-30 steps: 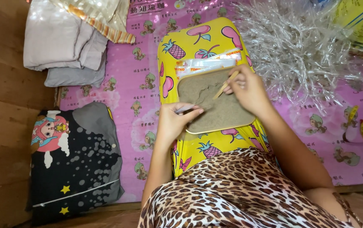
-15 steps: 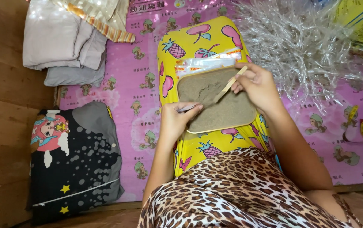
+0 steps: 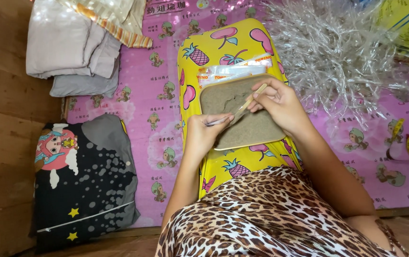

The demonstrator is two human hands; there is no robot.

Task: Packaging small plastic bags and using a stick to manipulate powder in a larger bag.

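While the tray (image 3: pixel 242 126) of brown powder sits on the yellow fruit-print lap (image 3: pixel 223 52), both hands work over it. Right hand (image 3: pixel 280 102) at 3 o'clock of the tray: fingers closed in a pinch on a thin tan stick (image 3: pixel 248 101), which slants down toward 7 o'clock with its tip on the powder. Left hand (image 3: pixel 204 135) at 9 o'clock of the tray, over its left edge: fingers closed on a thin clear strip (image 3: pixel 218 121) pointing toward 3 o'clock, tip close to the stick's tip; can't tell if they touch. Powder surface shows a faint scratched line near tray centre. Clear plastic packet (image 3: pixel 233 71) lies at 12 o'clock, partly tucked under the tray. Heap of clear plastic strips (image 3: pixel 337 52) at 2 o'clock on the pink cartoon mat (image 3: pixel 152 119). Folded clothes (image 3: pixel 71 47) at 10 o'clock, black cartoon pillow (image 3: pixel 85 176) at 8 o'clock. Leopard-print top (image 3: pixel 271 219) at 6 o'clock.
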